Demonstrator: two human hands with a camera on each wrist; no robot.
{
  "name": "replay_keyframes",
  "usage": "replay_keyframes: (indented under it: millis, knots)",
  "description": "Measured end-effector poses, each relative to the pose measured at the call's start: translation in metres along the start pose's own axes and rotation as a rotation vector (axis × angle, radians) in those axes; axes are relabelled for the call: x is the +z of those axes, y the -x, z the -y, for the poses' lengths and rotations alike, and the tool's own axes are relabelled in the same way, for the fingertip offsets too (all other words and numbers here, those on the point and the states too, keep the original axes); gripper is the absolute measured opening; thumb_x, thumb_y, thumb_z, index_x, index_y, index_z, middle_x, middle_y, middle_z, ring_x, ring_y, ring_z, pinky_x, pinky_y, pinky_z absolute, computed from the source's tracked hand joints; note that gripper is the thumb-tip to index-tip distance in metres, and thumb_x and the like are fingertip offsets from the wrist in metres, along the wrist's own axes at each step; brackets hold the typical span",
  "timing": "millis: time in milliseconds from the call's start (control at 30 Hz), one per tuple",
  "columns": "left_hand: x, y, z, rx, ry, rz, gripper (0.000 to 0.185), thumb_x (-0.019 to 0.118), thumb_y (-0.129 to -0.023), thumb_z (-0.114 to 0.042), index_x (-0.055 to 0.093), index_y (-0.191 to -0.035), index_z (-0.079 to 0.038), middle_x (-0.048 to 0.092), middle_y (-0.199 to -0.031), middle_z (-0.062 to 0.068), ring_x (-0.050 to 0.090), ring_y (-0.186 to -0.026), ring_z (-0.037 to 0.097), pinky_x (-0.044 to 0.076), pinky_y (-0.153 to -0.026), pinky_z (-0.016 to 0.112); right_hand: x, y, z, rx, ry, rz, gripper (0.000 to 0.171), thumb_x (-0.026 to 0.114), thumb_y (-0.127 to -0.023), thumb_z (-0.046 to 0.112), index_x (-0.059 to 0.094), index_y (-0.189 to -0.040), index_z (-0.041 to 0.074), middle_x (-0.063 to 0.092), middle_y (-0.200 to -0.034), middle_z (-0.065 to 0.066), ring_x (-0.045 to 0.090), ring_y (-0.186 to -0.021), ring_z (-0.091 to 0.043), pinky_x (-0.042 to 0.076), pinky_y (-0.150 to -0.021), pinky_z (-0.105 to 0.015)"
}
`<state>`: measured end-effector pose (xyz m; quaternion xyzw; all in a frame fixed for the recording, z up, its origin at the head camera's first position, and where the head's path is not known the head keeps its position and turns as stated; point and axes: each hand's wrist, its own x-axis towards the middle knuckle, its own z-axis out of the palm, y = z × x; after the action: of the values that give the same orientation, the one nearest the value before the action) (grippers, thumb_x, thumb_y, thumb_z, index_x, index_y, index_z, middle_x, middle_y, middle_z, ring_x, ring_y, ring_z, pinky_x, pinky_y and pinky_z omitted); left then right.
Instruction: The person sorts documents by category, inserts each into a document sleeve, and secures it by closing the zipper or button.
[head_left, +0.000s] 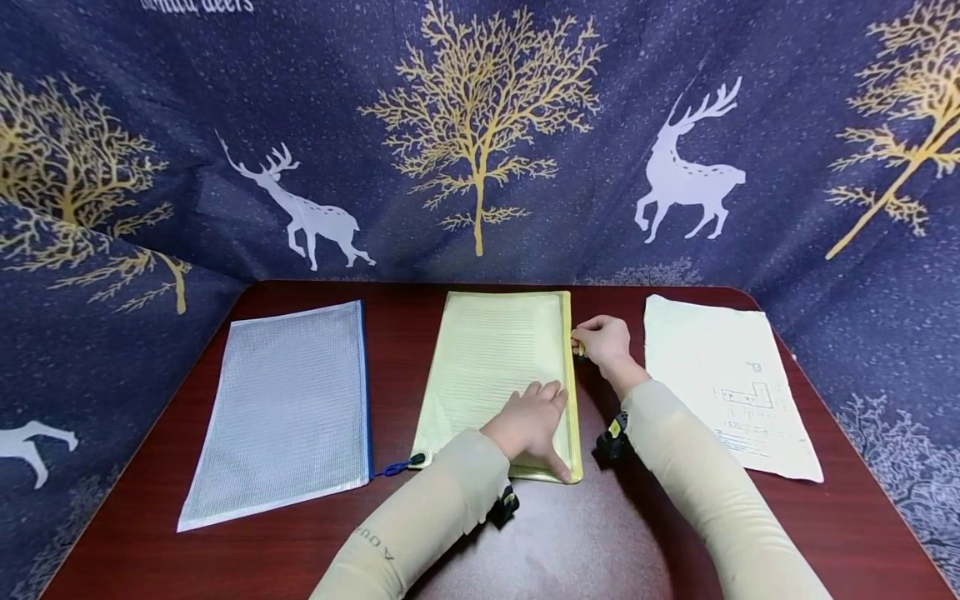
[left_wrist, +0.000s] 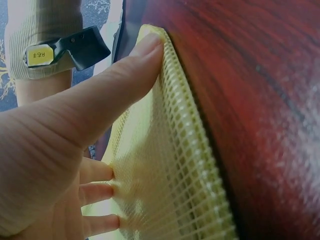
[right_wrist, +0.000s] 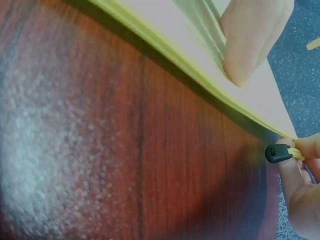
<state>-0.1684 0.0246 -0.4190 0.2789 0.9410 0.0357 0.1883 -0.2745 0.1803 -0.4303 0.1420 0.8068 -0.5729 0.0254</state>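
A yellow pouch [head_left: 498, 375] lies flat in the middle of the dark red surface [head_left: 570, 542], its zipper edge running along its right side. The left hand [head_left: 531, 425] lies open on the pouch's near right part, fingers straight and pressing down, the thumb along the zipper edge close to the near corner. The right hand [head_left: 603, 342] sits just beside the zipper edge further back, and its fingertips pinch the zipper pull [right_wrist: 281, 152], a small dark tab on a yellow cord. To the left of the yellow pouch, apart from it, lies a white pouch [head_left: 285, 412] with a blue zipper edge and a blue pull cord at its near corner. To the right lies a paper sheet [head_left: 723, 383] with faint printed marks. A dark blue cloth [head_left: 480, 142] with deer and golden trees hangs behind the surface.
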Motion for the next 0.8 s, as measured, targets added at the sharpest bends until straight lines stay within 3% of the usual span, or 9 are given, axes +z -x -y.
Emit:
replay_keyframes:
  millis: [267, 800]
  knots:
    - [0.0009, 0.0006, -0.0046, 0.005, -0.016, 0.004, 0.128, 0.077, -0.052, -0.07, 0.02, -0.151, -0.011, 0.018, -0.158, 0.003, 0.02, -0.144, 0.028, 0.029, -0.112, 0.051, -0.0022, -0.0017, -0.0006, 0.002, -0.005, -0.028, 0.013, 0.059, -0.091, 0.009, 0.062, -0.098, -0.002, 0.066, -0.073, -0.006, 0.064, -0.058, -0.011, 0.052, -0.055, -0.024]
    - [0.0022, 0.0032, -0.0099, -0.005, -0.065, 0.007, 0.128, 0.076, -0.05, -0.072, 0.023, -0.151, -0.013, 0.021, -0.157, -0.001, 0.024, -0.141, 0.023, 0.033, -0.11, 0.048, -0.0046, -0.0016, -0.0005, -0.022, -0.02, -0.058, 0.014, 0.06, -0.089, 0.007, 0.062, -0.098, -0.005, 0.066, -0.079, -0.011, 0.064, -0.057, -0.011, 0.053, -0.055, -0.024]
